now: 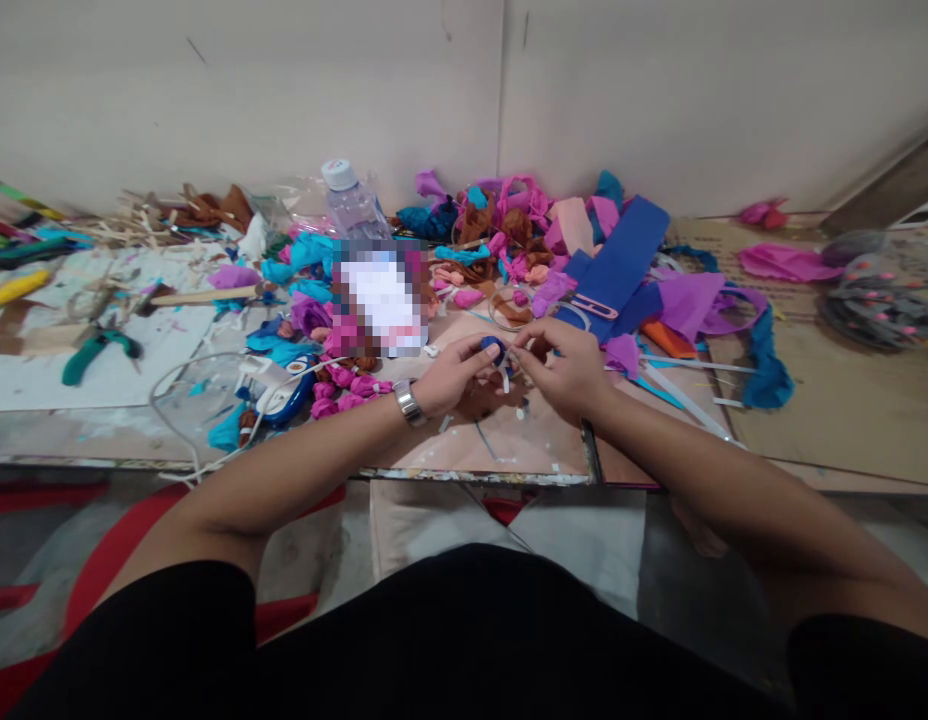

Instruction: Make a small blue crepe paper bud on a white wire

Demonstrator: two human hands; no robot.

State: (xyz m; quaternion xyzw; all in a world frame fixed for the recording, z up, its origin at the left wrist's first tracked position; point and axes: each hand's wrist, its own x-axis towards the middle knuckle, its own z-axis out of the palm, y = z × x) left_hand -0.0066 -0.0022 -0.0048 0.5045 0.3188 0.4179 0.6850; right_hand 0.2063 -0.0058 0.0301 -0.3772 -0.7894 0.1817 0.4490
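Bare forearms, black clothing, silver watch (408,402) on left wrist.

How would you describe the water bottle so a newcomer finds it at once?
Look at the cluttered worktable against the pale wall. From the left hand and right hand, which together pinch a small blue piece, go up-left to the back edge, where the bottle is. It alone is clear and white-capped among crumpled coloured paper.

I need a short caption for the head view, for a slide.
Left hand and right hand pinch a small blue paper piece over a scrap-strewn table.
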